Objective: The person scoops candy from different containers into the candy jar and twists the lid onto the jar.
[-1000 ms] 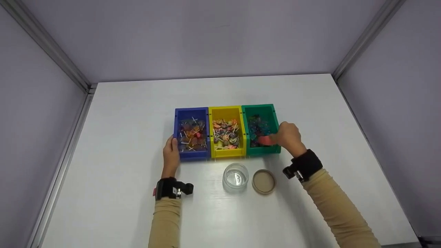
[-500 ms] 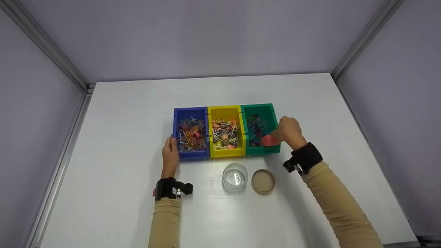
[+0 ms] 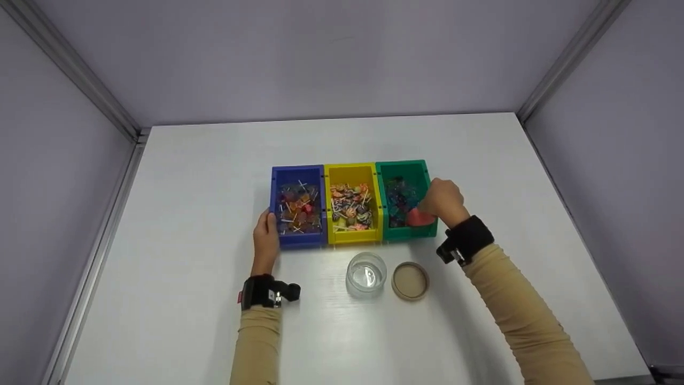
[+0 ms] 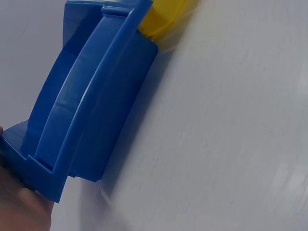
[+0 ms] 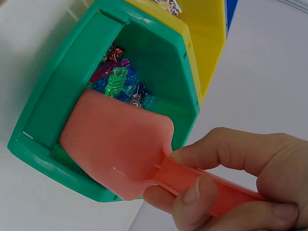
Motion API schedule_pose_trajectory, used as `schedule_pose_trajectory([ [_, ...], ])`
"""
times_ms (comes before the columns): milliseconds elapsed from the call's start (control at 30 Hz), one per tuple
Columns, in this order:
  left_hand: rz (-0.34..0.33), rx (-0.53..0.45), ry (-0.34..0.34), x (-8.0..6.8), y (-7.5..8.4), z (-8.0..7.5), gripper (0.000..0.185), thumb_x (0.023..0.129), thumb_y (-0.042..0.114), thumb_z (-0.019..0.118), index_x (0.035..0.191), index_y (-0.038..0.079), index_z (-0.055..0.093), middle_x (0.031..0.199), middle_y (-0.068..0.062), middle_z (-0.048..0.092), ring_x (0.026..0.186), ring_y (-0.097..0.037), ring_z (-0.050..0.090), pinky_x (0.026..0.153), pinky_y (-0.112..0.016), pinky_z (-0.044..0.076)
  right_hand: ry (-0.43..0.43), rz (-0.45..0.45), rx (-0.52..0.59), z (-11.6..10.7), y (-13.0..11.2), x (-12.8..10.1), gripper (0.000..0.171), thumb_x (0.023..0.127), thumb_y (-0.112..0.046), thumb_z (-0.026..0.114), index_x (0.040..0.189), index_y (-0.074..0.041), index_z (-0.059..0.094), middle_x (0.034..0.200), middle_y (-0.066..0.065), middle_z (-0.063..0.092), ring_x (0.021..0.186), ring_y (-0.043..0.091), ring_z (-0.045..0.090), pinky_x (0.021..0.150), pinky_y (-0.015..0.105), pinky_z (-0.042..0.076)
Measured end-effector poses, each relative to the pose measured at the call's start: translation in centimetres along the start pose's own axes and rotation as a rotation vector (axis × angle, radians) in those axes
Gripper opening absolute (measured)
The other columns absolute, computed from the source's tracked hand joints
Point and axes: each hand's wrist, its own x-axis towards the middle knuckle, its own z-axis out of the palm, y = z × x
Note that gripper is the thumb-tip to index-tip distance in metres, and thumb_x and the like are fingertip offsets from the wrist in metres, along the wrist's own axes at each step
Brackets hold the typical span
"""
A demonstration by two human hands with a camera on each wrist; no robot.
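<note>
Three bins stand side by side: a blue bin (image 3: 297,206) of lollipops, a yellow bin (image 3: 352,203) of wrapped sweets and a green bin (image 3: 405,198) of shiny blue and green candies (image 5: 118,82). My right hand (image 3: 441,200) grips the handle of a pink scoop (image 5: 120,144), whose blade dips into the near end of the green bin. My left hand (image 3: 265,235) rests against the blue bin's near left corner (image 4: 33,173); its finger pose is not clearly shown.
A clear glass jar (image 3: 366,274) stands without a lid in front of the yellow bin. Its round tan lid (image 3: 410,280) lies just right of it. All sits on a white table (image 3: 187,187) enclosed by grey walls.
My right hand has drawn slightly back toward the far right side of the green bin, carrying the pink scoop. The left hand has stayed by the blue bin.
</note>
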Motion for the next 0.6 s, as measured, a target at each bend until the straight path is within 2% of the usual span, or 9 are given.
schedule_pose_trajectory([
  [333,0.042,-0.004,0.001,-0.2,0.2,-0.1,0.045,0.106,0.019,0.034,0.142,-0.008,0.039,0.144,-0.028,0.046,0.140,-0.038,0.040,0.119,-0.049,0.034,-0.074,0.013,-0.039,-1.0,-0.8,0.5,0.037,0.081,-0.016,0.065,0.109,0.008,0.060,0.089,0.013,0.055,0.071,0.020,0.045,0.049,0.025,0.037],
  [600,0.030,-0.010,0.014,-0.2,0.2,0.0,0.044,0.106,0.018,0.035,0.141,-0.009,0.040,0.143,-0.029,0.047,0.139,-0.040,0.041,0.119,-0.049,0.034,-0.111,-0.006,-0.044,-2.2,-1.4,1.0,0.024,0.077,-0.009,0.066,0.095,0.006,0.065,0.083,0.010,0.051,0.068,0.020,0.044,0.047,0.023,0.036],
])
